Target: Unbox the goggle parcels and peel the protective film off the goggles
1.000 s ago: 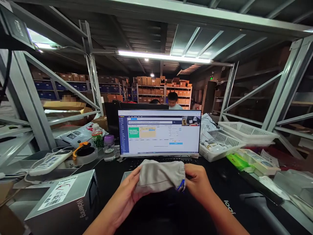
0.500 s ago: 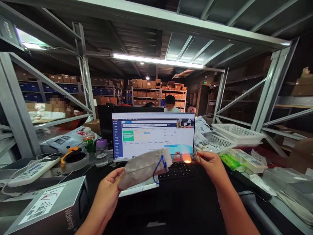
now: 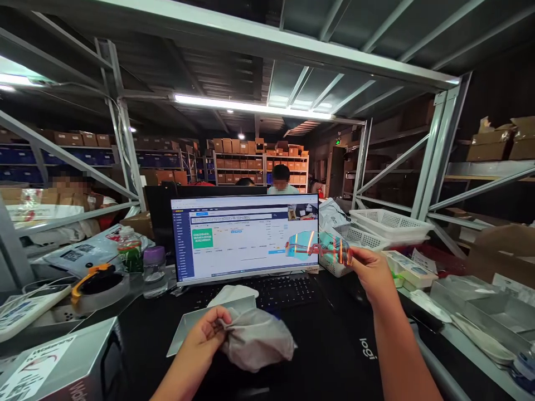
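My left hand (image 3: 204, 337) is closed on a grey cloth pouch (image 3: 259, 338), which hangs crumpled above the black desk mat. Its blue cord is mostly hidden behind the fabric. In front of the monitor, my right hand (image 3: 370, 273) pinches one end of a pair of sunglasses (image 3: 311, 248) with see-through, orange-and-blue reflecting lenses and a reddish frame. Behind the pouch lie a pale grey open box part (image 3: 181, 329) and a white cloth-like piece (image 3: 236, 293), both partly covered.
A monitor (image 3: 246, 239) and a black keyboard (image 3: 288, 291) stand ahead. A grey box (image 3: 62, 362), tape roll (image 3: 100, 287) and purple-capped bottle (image 3: 154, 273) are at left. White baskets (image 3: 388, 223) and clear plastic boxes (image 3: 480, 312) sit at right. A person (image 3: 282, 178) is beyond the monitor.
The pouch has dropped lower, turned and crumpled in my left hand. My right hand has lifted the sunglasses and turned them to face me. The view has swung to the right.
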A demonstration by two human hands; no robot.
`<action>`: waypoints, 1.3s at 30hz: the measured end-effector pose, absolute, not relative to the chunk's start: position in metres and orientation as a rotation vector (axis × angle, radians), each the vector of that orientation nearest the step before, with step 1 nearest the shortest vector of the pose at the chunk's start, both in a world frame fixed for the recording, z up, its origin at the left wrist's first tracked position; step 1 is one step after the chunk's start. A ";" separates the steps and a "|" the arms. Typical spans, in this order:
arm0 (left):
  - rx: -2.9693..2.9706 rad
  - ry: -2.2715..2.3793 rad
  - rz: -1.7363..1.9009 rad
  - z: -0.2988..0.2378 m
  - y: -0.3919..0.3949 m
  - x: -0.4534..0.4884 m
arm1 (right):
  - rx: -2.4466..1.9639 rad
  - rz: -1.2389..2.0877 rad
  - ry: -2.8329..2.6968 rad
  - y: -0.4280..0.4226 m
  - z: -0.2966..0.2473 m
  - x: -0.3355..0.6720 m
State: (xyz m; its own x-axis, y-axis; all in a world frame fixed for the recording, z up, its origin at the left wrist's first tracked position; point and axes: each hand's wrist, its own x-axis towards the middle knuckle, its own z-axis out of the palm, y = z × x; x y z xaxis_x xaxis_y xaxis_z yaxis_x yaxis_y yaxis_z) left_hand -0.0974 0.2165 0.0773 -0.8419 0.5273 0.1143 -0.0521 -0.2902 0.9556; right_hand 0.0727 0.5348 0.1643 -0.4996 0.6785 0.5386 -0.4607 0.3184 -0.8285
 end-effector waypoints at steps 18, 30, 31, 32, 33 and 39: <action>-0.010 1.572 2.339 0.094 0.208 -0.111 | -0.118 1.830 -1.691 0.499 0.148 0.030; 0.519 1.986 1.924 0.142 0.163 -0.096 | -0.241 2.294 -1.507 0.495 0.125 0.005; 0.583 2.015 1.864 0.144 0.160 -0.095 | -0.238 2.303 -1.522 0.493 0.123 0.003; 0.648 2.045 1.803 0.146 0.158 -0.094 | -0.235 2.313 -1.538 0.491 0.122 0.002; 0.703 2.071 1.752 0.148 0.156 -0.093 | -0.232 2.320 -1.557 0.489 0.120 0.002; 0.684 2.058 1.751 0.146 0.152 -0.096 | -0.236 2.326 -1.618 0.472 0.114 -0.003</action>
State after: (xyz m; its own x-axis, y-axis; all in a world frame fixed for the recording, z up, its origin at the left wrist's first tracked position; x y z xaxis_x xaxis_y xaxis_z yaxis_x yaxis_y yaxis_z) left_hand -0.0963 0.1523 0.1464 -0.8211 0.5692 0.0429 0.1335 0.1184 0.9839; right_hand -0.0031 0.4720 0.1142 -0.9423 0.3329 0.0345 -0.1481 -0.3222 -0.9350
